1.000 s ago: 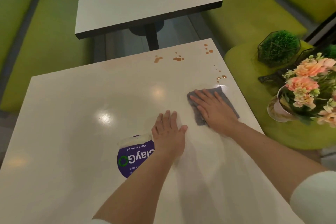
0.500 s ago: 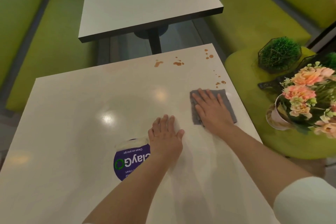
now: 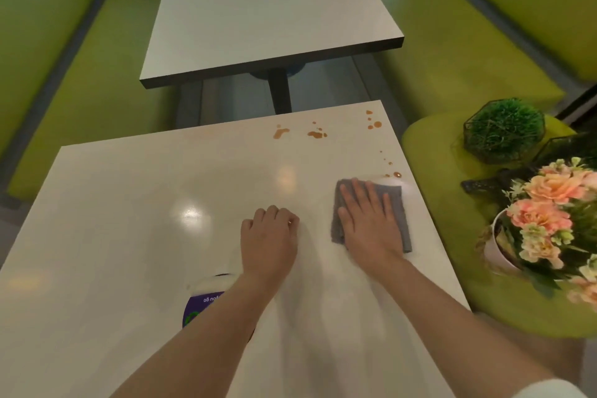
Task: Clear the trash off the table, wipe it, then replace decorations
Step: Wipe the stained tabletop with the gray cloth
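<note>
Wiping stage: your right hand (image 3: 368, 223) presses flat on the grey cloth (image 3: 397, 207); left hand (image 3: 269, 236) clenched, empty. Orange spills (image 3: 316, 133) remain on the desk (image 3: 129, 203); flowers (image 3: 546, 220) await replacing.

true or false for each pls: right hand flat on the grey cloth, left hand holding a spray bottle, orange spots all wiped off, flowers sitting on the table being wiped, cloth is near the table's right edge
1. The right hand lies flat on the grey cloth. True.
2. The left hand holds a spray bottle. False: it rests on the table with curled fingers and holds nothing.
3. The orange spots are all wiped off. False: several remain near the far edge.
4. The flowers sit on the table being wiped. False: they stand on the green seat beside it.
5. The cloth is near the table's right edge. True.
</note>
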